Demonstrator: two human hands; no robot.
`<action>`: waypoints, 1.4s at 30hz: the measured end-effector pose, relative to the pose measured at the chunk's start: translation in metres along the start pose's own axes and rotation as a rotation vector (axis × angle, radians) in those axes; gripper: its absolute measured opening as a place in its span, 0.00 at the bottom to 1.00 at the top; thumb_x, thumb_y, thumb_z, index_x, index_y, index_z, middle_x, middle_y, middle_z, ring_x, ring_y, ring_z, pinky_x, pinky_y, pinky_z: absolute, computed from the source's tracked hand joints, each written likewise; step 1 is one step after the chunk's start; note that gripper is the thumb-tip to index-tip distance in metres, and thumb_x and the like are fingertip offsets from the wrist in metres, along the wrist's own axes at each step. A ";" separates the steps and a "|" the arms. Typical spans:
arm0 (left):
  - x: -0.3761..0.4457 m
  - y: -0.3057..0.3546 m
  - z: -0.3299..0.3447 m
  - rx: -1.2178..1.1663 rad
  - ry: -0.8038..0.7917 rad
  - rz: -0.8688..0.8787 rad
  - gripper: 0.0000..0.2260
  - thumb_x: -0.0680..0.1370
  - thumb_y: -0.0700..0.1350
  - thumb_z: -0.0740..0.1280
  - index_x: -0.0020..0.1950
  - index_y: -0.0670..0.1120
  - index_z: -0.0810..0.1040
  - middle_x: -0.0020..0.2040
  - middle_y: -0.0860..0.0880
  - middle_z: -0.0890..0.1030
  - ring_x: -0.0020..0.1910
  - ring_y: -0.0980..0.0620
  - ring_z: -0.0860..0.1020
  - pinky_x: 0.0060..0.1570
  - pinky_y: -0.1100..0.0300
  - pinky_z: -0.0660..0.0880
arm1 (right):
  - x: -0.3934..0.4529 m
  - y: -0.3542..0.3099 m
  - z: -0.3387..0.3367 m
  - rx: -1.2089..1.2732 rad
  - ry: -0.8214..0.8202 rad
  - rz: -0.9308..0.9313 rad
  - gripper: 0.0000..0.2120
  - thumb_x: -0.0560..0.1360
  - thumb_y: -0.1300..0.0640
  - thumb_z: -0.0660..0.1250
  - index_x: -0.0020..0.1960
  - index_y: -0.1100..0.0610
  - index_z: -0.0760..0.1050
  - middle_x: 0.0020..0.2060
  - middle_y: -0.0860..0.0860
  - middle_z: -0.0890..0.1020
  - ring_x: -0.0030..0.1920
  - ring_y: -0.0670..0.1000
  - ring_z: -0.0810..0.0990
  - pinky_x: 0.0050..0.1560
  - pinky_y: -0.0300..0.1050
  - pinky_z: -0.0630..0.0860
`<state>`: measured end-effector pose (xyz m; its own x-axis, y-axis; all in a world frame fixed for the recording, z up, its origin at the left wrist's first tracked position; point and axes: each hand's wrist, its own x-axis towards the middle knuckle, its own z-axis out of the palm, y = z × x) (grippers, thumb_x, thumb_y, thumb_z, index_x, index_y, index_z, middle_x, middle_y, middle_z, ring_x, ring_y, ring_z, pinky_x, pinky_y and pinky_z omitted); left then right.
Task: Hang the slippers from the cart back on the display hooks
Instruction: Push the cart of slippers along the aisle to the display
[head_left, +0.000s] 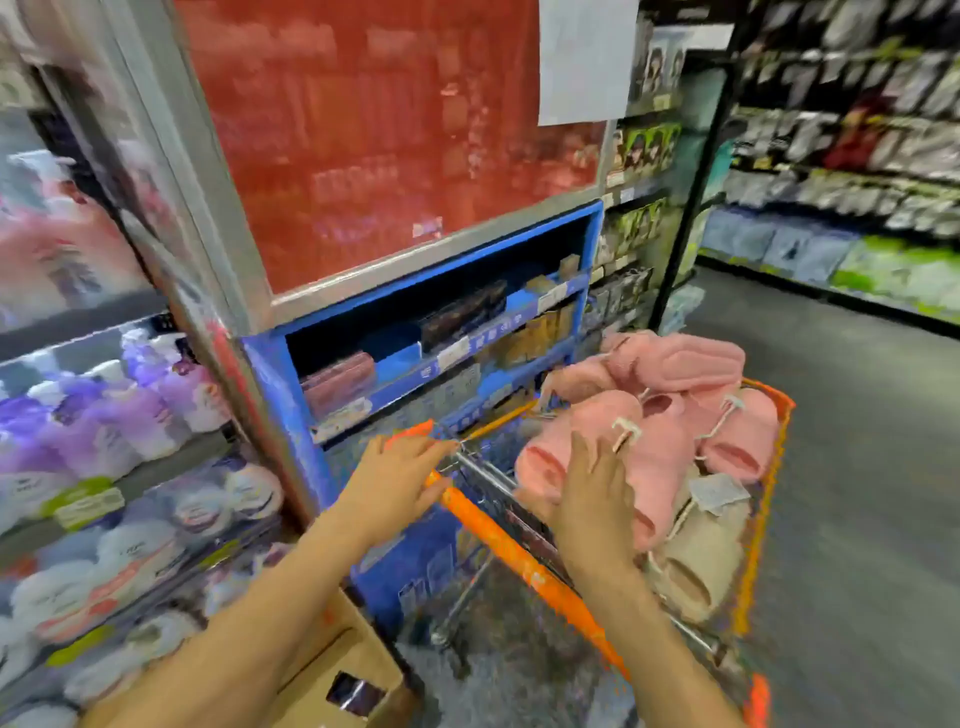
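Two hands reach the cart (524, 564): left hand (400, 483) open on its rim, right hand (592, 499) spread flat on pink slippers (660, 447) at two o'clock.

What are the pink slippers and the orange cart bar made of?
The pink slippers look like soft plush fabric: their surface is fuzzy and matte. The orange cart bar seems to be plastic, perhaps over metal, since it looks smooth and evenly coloured, though the picture is blurry.

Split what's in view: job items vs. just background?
Job:
pink slippers and beige slippers, piled in the cart
orange cart
right hand, on a pink slipper
left hand, at the cart's handle

Background:
blue shelf
red panel
cardboard box
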<state>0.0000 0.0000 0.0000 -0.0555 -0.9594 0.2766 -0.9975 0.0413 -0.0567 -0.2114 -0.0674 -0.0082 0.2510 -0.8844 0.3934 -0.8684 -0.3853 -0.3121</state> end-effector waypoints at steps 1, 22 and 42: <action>0.001 -0.006 0.012 -0.036 -0.049 0.032 0.21 0.71 0.58 0.55 0.55 0.50 0.79 0.46 0.53 0.83 0.44 0.51 0.83 0.36 0.51 0.79 | -0.008 -0.001 0.008 -0.017 -0.135 0.019 0.52 0.47 0.33 0.75 0.64 0.59 0.68 0.54 0.65 0.78 0.49 0.66 0.80 0.42 0.57 0.79; 0.051 -0.008 0.089 0.015 -0.498 0.370 0.06 0.75 0.51 0.59 0.40 0.53 0.68 0.51 0.49 0.81 0.47 0.46 0.79 0.45 0.56 0.72 | -0.095 0.028 0.018 -0.294 -0.517 0.563 0.23 0.69 0.34 0.63 0.52 0.52 0.74 0.52 0.51 0.82 0.53 0.54 0.80 0.48 0.45 0.73; 0.132 0.071 0.105 -0.013 -0.548 0.382 0.05 0.73 0.45 0.61 0.46 0.48 0.75 0.45 0.48 0.79 0.49 0.46 0.79 0.42 0.55 0.71 | -0.055 0.120 0.003 -0.265 -0.470 0.568 0.19 0.68 0.36 0.65 0.41 0.51 0.69 0.44 0.50 0.82 0.46 0.53 0.81 0.40 0.45 0.68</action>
<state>-0.0740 -0.1527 -0.0688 -0.3788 -0.8795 -0.2882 -0.9126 0.4068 -0.0419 -0.3276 -0.0658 -0.0701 -0.1586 -0.9688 -0.1902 -0.9763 0.1826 -0.1161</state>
